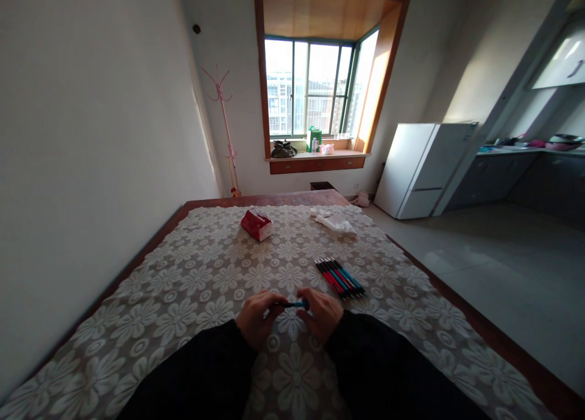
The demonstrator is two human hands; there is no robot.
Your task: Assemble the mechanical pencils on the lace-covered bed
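Between my two hands, low over the tablecloth, is a blue and black pen [296, 305] lying roughly level. Its dark end is pinched by the fingers of my left hand [259, 315]. Around the blue end, the thumb and fingers of my right hand [322, 313] are closed and cover part of it. Just beyond my right hand, several pens [339, 278] in red, blue and black lie side by side in a row, their pale tips pointing away from me.
A lace tablecloth [187, 280] with flowers covers the wooden table. Farther back lie a red tissue pack [256, 225] and a crumpled white plastic bag [337, 225]. Beyond the table stand a pink coat rack [225, 121] and a white fridge [418, 170], with a window between them.
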